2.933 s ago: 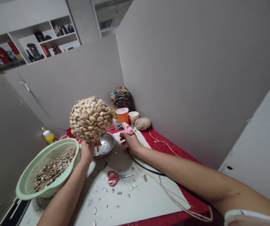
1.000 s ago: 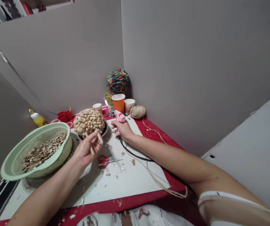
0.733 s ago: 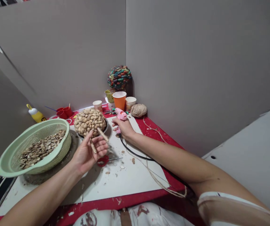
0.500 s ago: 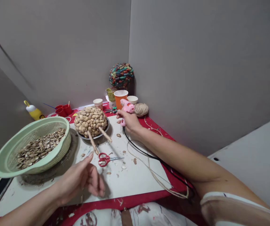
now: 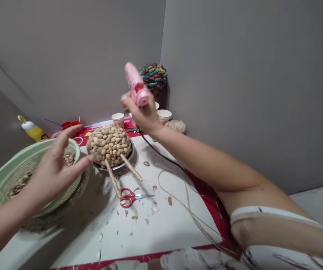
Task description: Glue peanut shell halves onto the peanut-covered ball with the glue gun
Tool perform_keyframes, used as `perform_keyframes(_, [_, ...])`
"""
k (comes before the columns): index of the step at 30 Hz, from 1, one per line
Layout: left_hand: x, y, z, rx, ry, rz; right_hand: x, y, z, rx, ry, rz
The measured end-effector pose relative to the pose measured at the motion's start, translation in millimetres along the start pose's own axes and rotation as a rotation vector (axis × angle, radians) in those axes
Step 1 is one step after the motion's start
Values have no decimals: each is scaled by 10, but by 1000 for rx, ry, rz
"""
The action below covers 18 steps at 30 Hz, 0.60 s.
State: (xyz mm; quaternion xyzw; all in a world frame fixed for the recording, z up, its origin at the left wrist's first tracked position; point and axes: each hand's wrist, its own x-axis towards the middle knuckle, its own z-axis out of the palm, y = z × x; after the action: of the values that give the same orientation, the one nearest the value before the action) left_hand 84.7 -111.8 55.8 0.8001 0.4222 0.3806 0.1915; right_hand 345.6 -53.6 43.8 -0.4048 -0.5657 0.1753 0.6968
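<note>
A pink hot glue gun (image 5: 135, 84) is raised above the table in my right hand (image 5: 144, 116), its black cord hanging down behind the wrist. My left hand (image 5: 56, 168) hovers over the near side of a green plastic basket (image 5: 78, 152) of shells, thumb and fingers spread and holding nothing. Just beyond my left thumb, a dome covered in peanuts (image 5: 109, 144) sits in a metal bowl (image 5: 133, 150). Two twine-wrapped sticks (image 5: 130, 167) stick out from it toward me. Red-handled scissors (image 5: 127, 197) lie by the stick ends.
Along the back stand paper cups (image 5: 118, 119), red cups (image 5: 75, 125), a yellow bottle (image 5: 34, 131) and a twine ball (image 5: 176, 126). A multicoloured ball (image 5: 157, 77) rises in the corner. Loose twine (image 5: 188, 202) and shell bits lie on the white board (image 5: 161, 232).
My right hand has lifted the glue gun up from beside the cups. My left hand has moved left and up, from near the scissors to over the basket, with its fingers spreading wider.
</note>
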Motion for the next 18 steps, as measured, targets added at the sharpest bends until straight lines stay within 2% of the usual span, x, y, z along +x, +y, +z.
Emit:
perform_keyframes(3, [220, -175, 193, -1, -100, 8, -175, 291, 126, -24, -50, -26])
perform_keyframes(7, [348, -355, 360, 94, -197, 122, -311, 538, 165, -32, -194, 28])
perform_keyframes(12, [374, -272, 443, 261, -291, 134, -377, 578, 80, 47, -221, 136])
perform_keyframes(18, [435, -195, 480, 286, -326, 102, -404, 619, 50, 69, -209, 106])
